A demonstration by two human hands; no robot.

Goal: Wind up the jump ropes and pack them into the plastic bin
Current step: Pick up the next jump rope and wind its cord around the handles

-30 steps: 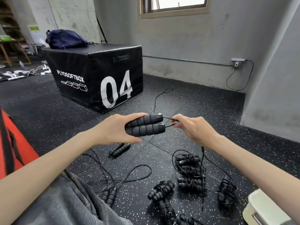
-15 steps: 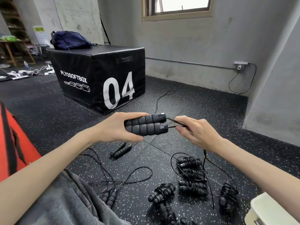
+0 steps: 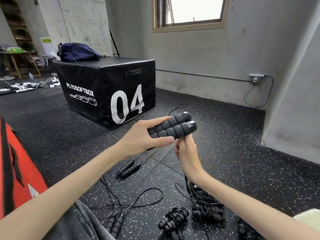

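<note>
Left hand [image 3: 138, 137] grips the paired foam handles [image 3: 173, 128] level as a winding core, right hand [image 3: 186, 153] beneath pinches the cord [image 3: 186, 181] taut so I can wrap it.

Gym, plyo box [image 3: 107, 90], rubber floor [image 3: 216, 153]

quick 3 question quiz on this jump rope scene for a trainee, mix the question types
1. True or false: the left hand grips the pair of foam handles.
2. Multiple choice: the right hand is A) flat on the floor B) just under the held handles C) on the blue bag.
3. Fill in: the plyo box shows the number ___.

Key: 1 true; 2 B; 3 04
</note>
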